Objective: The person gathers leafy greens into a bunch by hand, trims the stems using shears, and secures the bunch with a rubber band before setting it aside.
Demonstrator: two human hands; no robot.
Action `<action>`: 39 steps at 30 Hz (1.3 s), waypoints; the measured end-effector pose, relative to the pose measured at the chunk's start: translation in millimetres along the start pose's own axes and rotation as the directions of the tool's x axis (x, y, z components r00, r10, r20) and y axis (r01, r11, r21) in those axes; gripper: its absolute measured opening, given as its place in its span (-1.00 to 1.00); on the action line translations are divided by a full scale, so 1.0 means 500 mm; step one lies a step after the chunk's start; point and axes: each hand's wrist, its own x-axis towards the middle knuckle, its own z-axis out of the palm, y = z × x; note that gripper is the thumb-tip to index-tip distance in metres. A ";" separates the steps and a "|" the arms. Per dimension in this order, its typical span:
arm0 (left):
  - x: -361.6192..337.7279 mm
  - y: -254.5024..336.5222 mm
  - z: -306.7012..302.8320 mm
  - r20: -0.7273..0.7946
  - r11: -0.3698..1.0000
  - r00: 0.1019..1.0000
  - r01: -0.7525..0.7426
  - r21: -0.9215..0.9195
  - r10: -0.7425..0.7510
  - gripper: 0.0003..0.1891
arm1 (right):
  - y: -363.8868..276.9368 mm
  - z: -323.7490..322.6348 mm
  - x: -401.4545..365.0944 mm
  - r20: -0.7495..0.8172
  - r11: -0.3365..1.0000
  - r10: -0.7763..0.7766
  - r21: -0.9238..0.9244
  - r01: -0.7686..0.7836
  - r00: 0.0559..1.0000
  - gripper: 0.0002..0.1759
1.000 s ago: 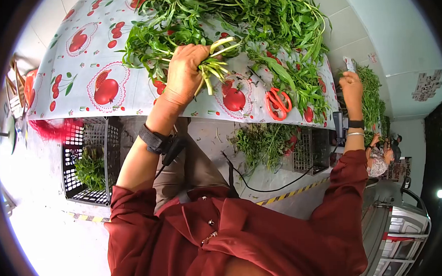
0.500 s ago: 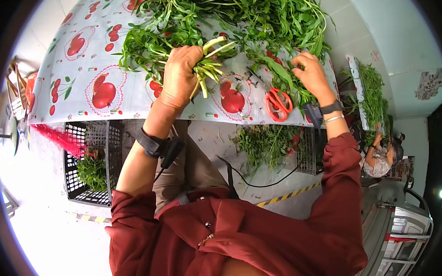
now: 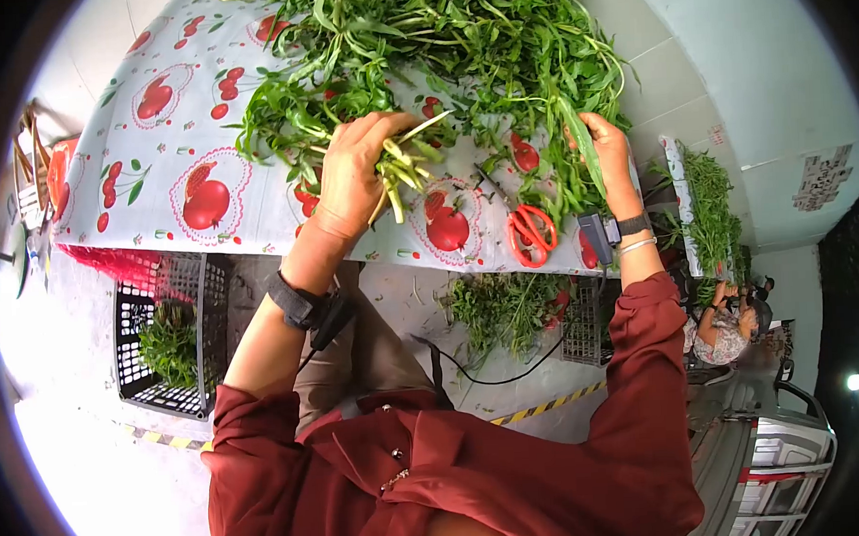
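My left hand (image 3: pixel 354 175) is closed round a bunch of leafy green stems, their pale cut ends (image 3: pixel 402 168) sticking out to the right and the leaves (image 3: pixel 284 121) spreading left behind the hand. At the right of the table, my right hand (image 3: pixel 605 155) pinches a green leafy stalk (image 3: pixel 580 137) whose long leaf hangs in front of the fingers. Red-handled scissors (image 3: pixel 532 235) lie on the patterned tablecloth (image 3: pixel 283 203) between both hands, nearer the right one. A large heap of greens (image 3: pixel 477 36) covers the far part of the table.
Below the table's left end stands a black crate (image 3: pixel 203 345) with greens inside. More greens (image 3: pixel 508 308) lie on the floor under the table, beside another crate (image 3: pixel 585 328). At the right, another person (image 3: pixel 725 337) is near a second table with greens (image 3: pixel 710 208).
My right hand has closed on a leafy stalk and lifted it off the greens beside the scissors. My left hand still grips its bunch. The whole view has shifted slightly.
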 end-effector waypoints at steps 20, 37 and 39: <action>0.006 0.008 -0.017 -0.081 0.986 0.990 0.101 -0.135 -0.112 -0.64 | -0.249 0.261 -0.025 0.250 0.913 -0.352 -0.122 0.390 0.902 -0.87; 0.009 -0.009 -0.008 -0.085 0.975 0.996 -0.012 -0.222 -0.007 -0.78 | -0.269 0.289 -0.020 0.239 0.907 -0.381 -0.090 0.411 0.893 -0.57; 0.010 -0.009 -0.007 -0.076 0.979 0.997 -0.008 -0.203 -0.007 -0.75 | -0.264 0.299 -0.015 0.220 0.919 -0.376 -0.033 0.392 0.900 -0.69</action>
